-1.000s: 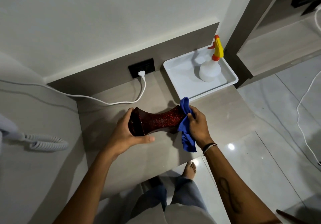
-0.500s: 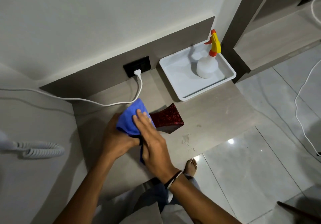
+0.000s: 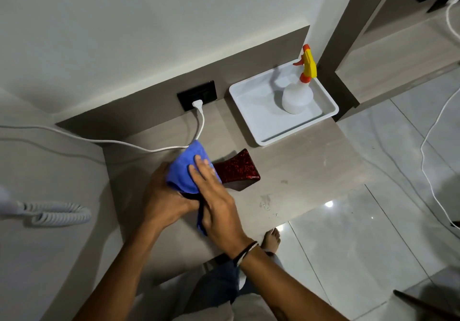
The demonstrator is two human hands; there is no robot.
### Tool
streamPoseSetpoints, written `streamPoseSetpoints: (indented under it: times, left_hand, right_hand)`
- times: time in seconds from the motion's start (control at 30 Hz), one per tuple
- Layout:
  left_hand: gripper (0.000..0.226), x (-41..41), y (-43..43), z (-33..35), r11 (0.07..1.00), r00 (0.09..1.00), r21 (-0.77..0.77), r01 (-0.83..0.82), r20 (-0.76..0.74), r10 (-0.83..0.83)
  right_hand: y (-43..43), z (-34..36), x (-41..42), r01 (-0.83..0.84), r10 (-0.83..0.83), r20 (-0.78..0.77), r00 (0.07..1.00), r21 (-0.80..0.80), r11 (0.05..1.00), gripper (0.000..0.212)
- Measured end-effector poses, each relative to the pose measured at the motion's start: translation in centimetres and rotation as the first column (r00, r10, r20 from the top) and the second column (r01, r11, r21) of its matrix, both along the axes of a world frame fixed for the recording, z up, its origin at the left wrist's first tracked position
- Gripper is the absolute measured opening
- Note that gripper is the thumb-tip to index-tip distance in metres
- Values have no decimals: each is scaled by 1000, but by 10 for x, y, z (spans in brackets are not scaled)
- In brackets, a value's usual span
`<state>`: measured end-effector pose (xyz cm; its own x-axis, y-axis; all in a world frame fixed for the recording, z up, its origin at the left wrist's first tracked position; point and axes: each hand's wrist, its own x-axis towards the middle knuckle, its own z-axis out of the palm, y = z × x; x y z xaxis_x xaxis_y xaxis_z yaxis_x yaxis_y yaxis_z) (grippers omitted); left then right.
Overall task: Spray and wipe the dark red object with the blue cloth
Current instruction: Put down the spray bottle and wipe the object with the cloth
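Note:
The dark red glittery object (image 3: 237, 170) lies on its side above the counter (image 3: 298, 166), its flared right end showing. The blue cloth (image 3: 186, 168) covers its left end. My left hand (image 3: 161, 196) grips that covered end from below and behind. My right hand (image 3: 216, 201) presses the cloth onto the object, fingers flat on top, with a tail of cloth hanging under the palm. The white spray bottle (image 3: 297, 99) with a yellow and orange trigger stands in the white tray (image 3: 254, 126) at the back right.
A white plug (image 3: 198, 104) sits in a black wall socket, its cord (image 3: 124, 143) running left across the counter. A coiled white cord (image 3: 57, 214) lies at the left. Small droplets spot the counter's front edge. Tiled floor and my bare foot are below.
My right hand carried the cloth from the object's right end to its left end, now covering it. The right flared end is now bare. Little moved in the last half second.

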<state>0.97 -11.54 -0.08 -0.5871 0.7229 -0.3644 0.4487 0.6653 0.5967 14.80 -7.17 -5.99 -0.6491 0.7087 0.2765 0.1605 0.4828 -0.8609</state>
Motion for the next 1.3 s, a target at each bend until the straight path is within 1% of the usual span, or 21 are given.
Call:
streamPoseSetpoints:
  times: [0.03,0.1,0.17,0.23,0.3,0.33,0.4,0.43,0.47,0.5,0.53,0.6,0.67,0.73,0.77,0.83,0.9,0.97,1.03,1.17,1.3]
  left_hand:
    - [103,-3,-1,1,999,999,-10,32,-7,-32]
    - [83,-7,-2,3,993,987,16,121,-112,-118]
    - [76,-6,-3,5,992,983,35,121,-142,-115]
    - [74,-3,0,5,993,982,47,111,-155,-103]
    - [75,-1,2,5,992,984,36,121,-139,-115]
    - [81,-2,1,4,992,985,36,119,-133,-114]
    - [114,-5,-6,1,1000,1000,24,5,-29,-4]
    - [132,-9,-11,-1,997,997,-6,-72,32,72]
    - [139,-12,-14,-2,993,992,-39,-110,53,112]
    - [134,-15,-14,-1,997,996,-28,-74,48,75]
    - [117,-15,-12,2,999,1000,-31,14,4,-14]
    - [87,-17,-6,7,992,984,-33,125,-121,-128]
    - [83,-15,-4,9,991,977,-39,130,-162,-135]
    - [77,-11,-1,8,993,977,-4,120,-177,-119]
    - [73,-11,1,8,995,984,18,101,-152,-98]
    - [65,-11,7,9,997,996,52,51,-80,-47]
    - [65,-10,11,7,996,999,87,-5,-41,8]
    - [84,-6,14,5,995,998,88,-37,-43,41]
    - [107,-3,19,7,997,996,51,-51,-66,54]
    - [114,-8,27,11,991,975,-34,132,-176,-136]
    - [152,-7,22,18,943,916,-167,289,-238,-323]
  right_hand:
    - [7,-7,6,-13,13,15,1000,4,1000,82]
    - [25,-26,31,21,-24,166,986,16,1000,85]
    - [46,-43,59,90,-99,328,939,41,995,85]
    - [52,-43,65,140,-140,375,916,26,990,80]
    - [32,-26,45,133,-119,321,940,-22,991,71]
    - [18,-15,30,105,-96,230,969,-29,994,60]
    - [-9,1,4,40,-39,56,998,-20,999,48]
    - [-15,7,-2,-8,8,17,1000,5,1000,47]
    - [-14,7,-2,-52,51,24,998,61,997,52]
    - [-5,2,4,-90,87,39,995,93,992,61]
    - [5,-7,14,-87,78,83,993,110,990,64]
    - [32,-23,41,-35,42,214,976,-34,999,61]
    - [58,-35,68,23,-13,387,922,-22,999,70]
    - [77,-47,85,156,-126,437,891,-34,987,79]
    - [83,-49,89,264,-193,417,888,-119,957,76]
    - [90,-52,91,434,-315,364,877,-315,844,54]
    - [89,-53,88,450,-338,296,893,-563,693,34]
    - [85,-51,83,406,-347,250,904,-759,509,29]
    - [84,-49,78,371,-380,224,898,-849,377,28]
    - [95,-43,65,334,-407,201,891,-897,290,28]
    - [114,-39,63,346,-376,239,895,-905,248,30]
